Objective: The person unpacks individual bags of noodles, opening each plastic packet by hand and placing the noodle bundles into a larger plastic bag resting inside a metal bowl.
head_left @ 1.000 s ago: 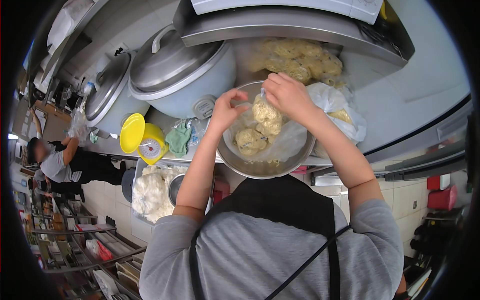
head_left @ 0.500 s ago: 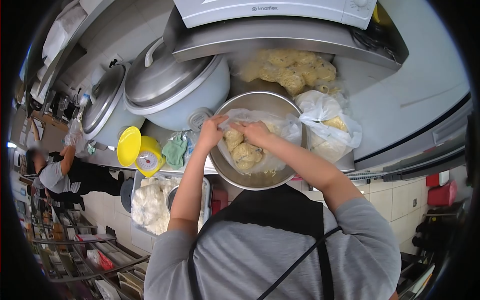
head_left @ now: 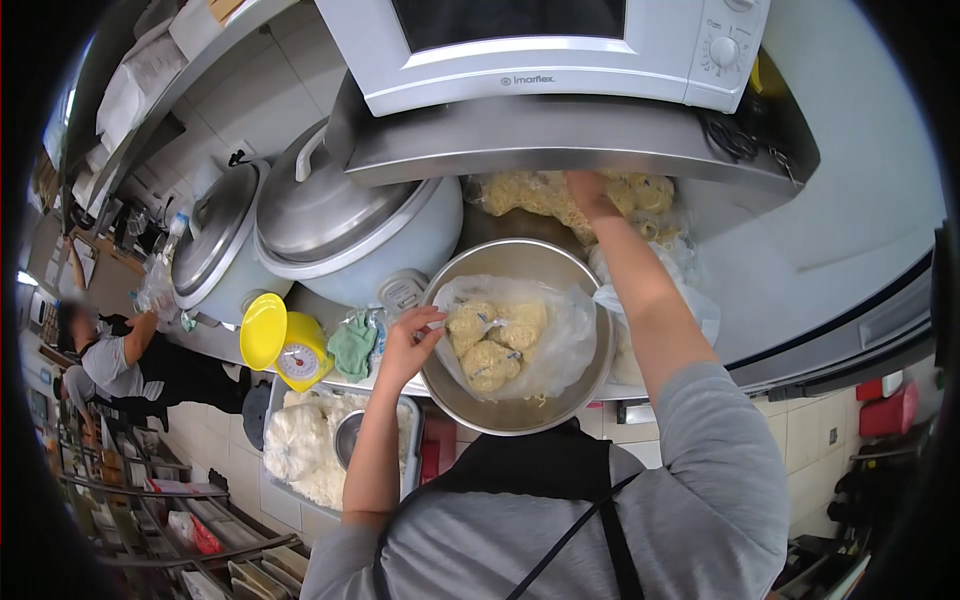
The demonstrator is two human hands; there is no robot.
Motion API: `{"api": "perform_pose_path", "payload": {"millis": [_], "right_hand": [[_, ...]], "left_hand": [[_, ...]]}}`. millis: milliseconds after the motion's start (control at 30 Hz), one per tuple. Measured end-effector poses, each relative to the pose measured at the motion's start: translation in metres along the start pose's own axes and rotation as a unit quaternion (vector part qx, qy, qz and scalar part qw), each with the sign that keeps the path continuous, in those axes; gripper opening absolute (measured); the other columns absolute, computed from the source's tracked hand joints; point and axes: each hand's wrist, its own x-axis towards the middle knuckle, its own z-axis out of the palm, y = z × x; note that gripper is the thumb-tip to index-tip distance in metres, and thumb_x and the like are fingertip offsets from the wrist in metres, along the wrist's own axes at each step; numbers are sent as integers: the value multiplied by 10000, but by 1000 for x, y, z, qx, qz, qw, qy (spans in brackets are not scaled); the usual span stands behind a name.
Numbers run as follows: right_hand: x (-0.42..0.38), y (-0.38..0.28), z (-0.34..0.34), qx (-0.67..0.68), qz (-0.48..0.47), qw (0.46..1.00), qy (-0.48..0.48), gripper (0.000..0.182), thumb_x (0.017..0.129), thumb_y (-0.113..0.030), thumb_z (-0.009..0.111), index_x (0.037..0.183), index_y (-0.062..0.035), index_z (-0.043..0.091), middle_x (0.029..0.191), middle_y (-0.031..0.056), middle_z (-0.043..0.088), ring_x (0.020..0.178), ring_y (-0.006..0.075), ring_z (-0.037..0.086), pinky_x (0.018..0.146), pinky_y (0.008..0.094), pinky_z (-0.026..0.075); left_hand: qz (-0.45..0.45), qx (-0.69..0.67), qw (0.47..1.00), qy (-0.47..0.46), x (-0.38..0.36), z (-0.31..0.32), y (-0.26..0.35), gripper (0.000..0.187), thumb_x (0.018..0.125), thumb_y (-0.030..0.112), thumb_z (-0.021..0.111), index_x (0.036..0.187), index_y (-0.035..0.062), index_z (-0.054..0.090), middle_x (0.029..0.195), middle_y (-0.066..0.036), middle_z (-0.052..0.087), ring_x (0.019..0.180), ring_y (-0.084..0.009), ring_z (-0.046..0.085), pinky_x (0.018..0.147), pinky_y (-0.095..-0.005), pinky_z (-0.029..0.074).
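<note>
A steel mixing bowl [head_left: 598,375] holds an open clear plastic bag [head_left: 565,370] with several knotted small bags of yellow noodles [head_left: 490,366] inside. At the bowl's left rim is my left hand [head_left: 408,345], its fingers loosely apart, the tips next to the edge of the plastic bag. My right hand [head_left: 588,190] reaches under the steel shelf onto a pile of bagged noodles [head_left: 530,196]; its fingers are hidden among the bags. Right of the bowl, partly behind my right forearm, lies a white plastic bag [head_left: 705,315].
A microwave [head_left: 530,85] stands on the steel shelf [head_left: 480,135]. Left are two large lidded cookers [head_left: 350,225], a yellow scale [head_left: 300,358] and a green cloth [head_left: 352,348]. Below is a tub [head_left: 413,400] with white contents. Another person [head_left: 130,350] works at far left.
My right hand has left the noodle bags in the bowl and moved up to the pile under the shelf. My left hand remains near the bowl's left rim. The view has tilted upward.
</note>
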Motion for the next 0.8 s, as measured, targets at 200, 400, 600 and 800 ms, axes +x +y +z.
{"api": "perform_pose_path", "payload": {"millis": [200,400,600,800], "right_hand": [[1,10,-34,216,-230,879,357,200,839,-96,479,1002,1,543,988,184,561,937,332,511,779,402,407],[-71,-45,-92,582,47,812,-18,199,854,-128,483,976,9,561,934,146,586,876,222,557,752,320,429],[-151,-108,-142,504,-173,829,-168,207,911,-183,436,807,-41,546,720,54,627,603,105,511,555,245,412],[-198,-105,-169,87,-353,928,-85,204,837,-222,544,744,-41,534,618,66,567,630,230,542,583,349,449]], "left_hand": [[-28,0,1000,10,7,0,8,192,762,69,622,950,51,648,974,-74,623,684,-124,552,571,-228,431],[118,21,993,2,48,14,45,201,764,88,624,957,34,633,998,-61,615,690,-146,558,578,-246,438],[193,-63,978,50,80,9,106,611,695,73,696,1251,89,442,1060,-23,577,559,-81,425,513,-197,372],[160,178,958,-155,61,-13,90,334,677,143,690,989,58,606,806,-107,621,616,-234,574,564,-321,444]]}}
